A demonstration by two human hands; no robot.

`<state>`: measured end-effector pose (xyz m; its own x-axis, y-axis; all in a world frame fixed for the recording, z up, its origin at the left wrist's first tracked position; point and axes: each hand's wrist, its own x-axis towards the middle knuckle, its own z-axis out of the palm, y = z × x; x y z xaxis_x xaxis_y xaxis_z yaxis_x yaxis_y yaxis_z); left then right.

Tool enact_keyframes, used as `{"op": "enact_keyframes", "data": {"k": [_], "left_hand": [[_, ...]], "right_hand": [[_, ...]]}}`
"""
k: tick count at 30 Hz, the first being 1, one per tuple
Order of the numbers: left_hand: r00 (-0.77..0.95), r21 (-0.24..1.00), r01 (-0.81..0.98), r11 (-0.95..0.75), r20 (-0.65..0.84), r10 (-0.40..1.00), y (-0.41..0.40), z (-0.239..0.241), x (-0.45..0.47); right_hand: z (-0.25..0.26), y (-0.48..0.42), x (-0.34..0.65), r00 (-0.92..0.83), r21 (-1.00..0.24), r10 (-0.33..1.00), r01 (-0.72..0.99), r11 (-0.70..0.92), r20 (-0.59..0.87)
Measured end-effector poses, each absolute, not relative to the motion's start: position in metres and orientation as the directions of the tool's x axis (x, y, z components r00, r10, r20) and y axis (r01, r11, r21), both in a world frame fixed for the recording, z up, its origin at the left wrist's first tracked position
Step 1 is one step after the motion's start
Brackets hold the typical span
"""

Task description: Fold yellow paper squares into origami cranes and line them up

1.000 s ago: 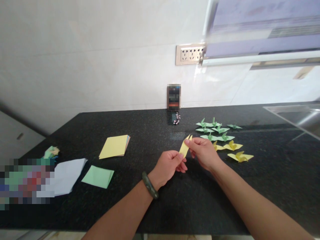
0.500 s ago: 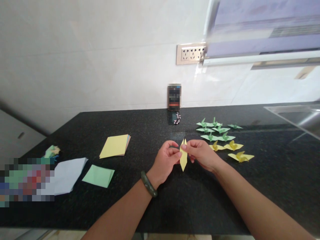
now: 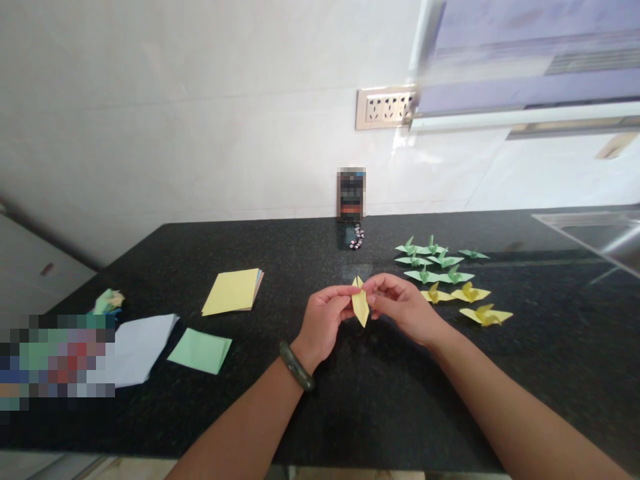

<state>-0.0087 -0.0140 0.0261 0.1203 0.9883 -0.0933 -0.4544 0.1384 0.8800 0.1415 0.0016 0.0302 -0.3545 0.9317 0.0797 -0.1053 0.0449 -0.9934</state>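
A narrow, folded yellow paper piece [image 3: 360, 303] stands upright just above the black countertop [image 3: 350, 400]. My left hand [image 3: 323, 320], with a dark bangle on the wrist, pinches its left side. My right hand [image 3: 405, 307] pinches its right side. To the right of my hands lie several green paper cranes [image 3: 433, 260] and three yellow paper cranes [image 3: 467, 300].
A stack of square sheets with yellow on top [image 3: 233, 291] lies to the left, with a green folded sheet [image 3: 200, 351] and a pale blue sheet [image 3: 143, 340] further left. A dark object [image 3: 351, 195] leans on the wall. A sink [image 3: 595, 233] is at far right.
The yellow piece went from slanted to upright between my hands. Both hands drew closer together and now pinch it from either side, slightly higher.
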Motion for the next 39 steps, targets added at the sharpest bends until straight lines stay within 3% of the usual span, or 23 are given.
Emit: {"op": "enact_keyframes", "data": {"k": [3, 9, 15, 25, 33, 39], "left_hand": [[0.130, 0.909, -0.396, 0.128, -0.082, 0.988, -0.014, 0.027, -0.009], [0.098, 0.970, -0.227, 0.089, -0.068, 0.993, -0.015, 0.031, -0.010], [0.090, 0.992, -0.119, 0.040, -0.029, 0.996, -0.014, 0.033, -0.014], [0.144, 0.999, -0.052, 0.016, -0.009, 0.990, -0.014, 0.033, -0.015], [0.103, 0.995, 0.070, -0.071, 0.063, 0.993, -0.013, 0.027, -0.017], [0.024, 0.996, -0.001, -0.093, 0.093, 0.995, -0.011, 0.023, -0.015]], "right_hand": [[0.029, 0.003, 0.144, -0.368, -0.995, 0.925, -0.039, 0.088, 0.096], [0.030, 0.005, 0.150, -0.384, -0.832, 0.837, 0.243, 0.498, 0.389], [0.032, 0.006, 0.153, -0.451, -0.726, 0.764, 0.304, 0.617, 0.460], [0.030, 0.000, 0.142, -0.283, -0.802, 0.882, 0.376, 0.464, 0.378], [0.029, -0.002, 0.139, -0.264, -0.838, 0.914, 0.380, 0.391, 0.307], [0.022, -0.002, 0.134, -0.223, -0.946, 0.956, 0.219, 0.240, 0.191]]}}
